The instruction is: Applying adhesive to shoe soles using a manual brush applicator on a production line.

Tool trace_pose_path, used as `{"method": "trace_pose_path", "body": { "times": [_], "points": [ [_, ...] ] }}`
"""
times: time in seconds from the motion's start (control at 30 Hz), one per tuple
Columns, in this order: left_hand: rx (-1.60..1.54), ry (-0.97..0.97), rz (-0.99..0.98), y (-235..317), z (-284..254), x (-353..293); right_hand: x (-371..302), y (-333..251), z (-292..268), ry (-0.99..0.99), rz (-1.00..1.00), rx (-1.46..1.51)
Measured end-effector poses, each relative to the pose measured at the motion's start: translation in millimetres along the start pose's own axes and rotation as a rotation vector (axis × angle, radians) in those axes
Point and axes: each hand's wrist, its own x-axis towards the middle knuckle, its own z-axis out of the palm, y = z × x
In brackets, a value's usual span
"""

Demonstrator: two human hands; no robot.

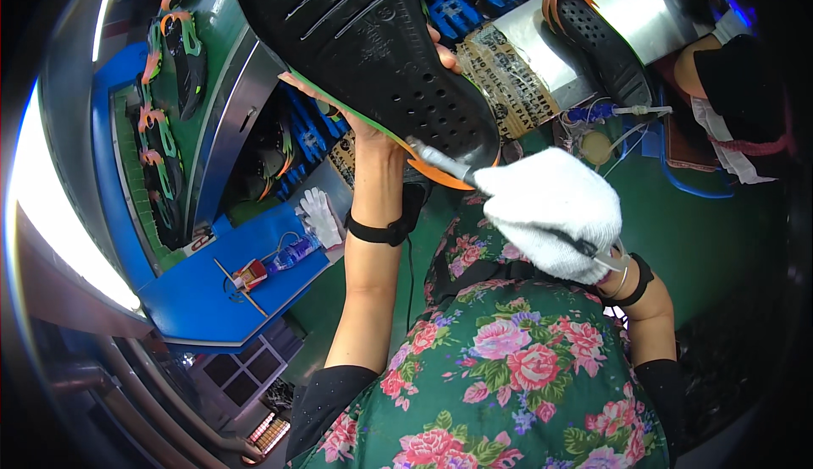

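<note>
My bare left hand [366, 122] holds a large black shoe sole [373, 46] up close to the camera, fingers under its green and orange edge. My right hand [550, 206], in a white knit glove, grips a slim metal tool [440, 162] with a tube trailing from it. The tool's tip touches the heel end of the sole near its orange rim. Both wrists wear black straps.
A conveyor at the left carries several black, green and orange soles [182, 54]. Another black sole [601, 41] lies on a metal table at the upper right. A blue bench [212, 291] holds a white glove [320, 215], a bottle and small items. Another person sits at the far right.
</note>
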Motion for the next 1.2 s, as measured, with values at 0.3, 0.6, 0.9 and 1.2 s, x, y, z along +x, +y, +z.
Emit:
{"method": "trace_pose_path", "body": {
  "times": [0.3, 0.6, 0.9, 1.2],
  "points": [
    [-0.009, 0.006, 0.031, -7, 17, 8, -13, 9, -2, 0.013, 0.058, 0.009],
    [-0.005, -0.045, -0.017, -8, 9, 13, -15, 26, -8, -0.007, -0.137, -0.116],
    [0.022, -0.006, -0.136, -5, 7, 17, -9, 32, -4, -0.071, -0.177, -0.008],
    [-0.055, -0.004, -0.296, -9, 11, 16, -7, 31, 1, -0.241, -0.177, 0.298]
  ]
}}
